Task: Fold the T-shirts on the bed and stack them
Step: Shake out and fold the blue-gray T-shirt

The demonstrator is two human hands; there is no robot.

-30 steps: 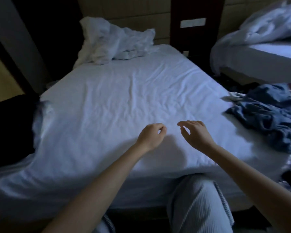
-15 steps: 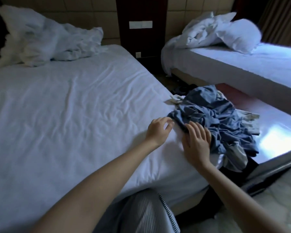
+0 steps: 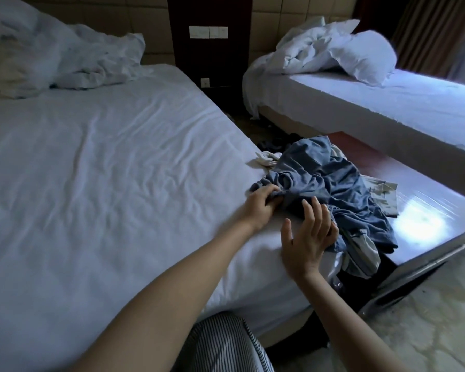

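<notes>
A crumpled heap of blue T-shirts (image 3: 330, 183) lies at the right edge of the white bed (image 3: 105, 183), spilling onto a glossy wooden bench beside it. Pale cloth pieces stick out of the heap at its far left and right. My left hand (image 3: 262, 206) grips a fold of blue cloth at the heap's near left corner. Just right of it, my right hand (image 3: 309, 237) hovers with fingers spread and straight, its fingertips over the heap's near edge.
A rumpled white duvet (image 3: 65, 60) sits at the head of the bed. The wooden bench (image 3: 427, 210) fills the gap to a second bed (image 3: 400, 108) with pillows. A dark nightstand panel (image 3: 210, 49) stands between the beds. Carpet lies at lower right.
The view swung right from the bare sheet to the clothes heap. Both hands moved onto the heap; my left hand took hold of blue cloth, and my right hand lifted with fingers spread.
</notes>
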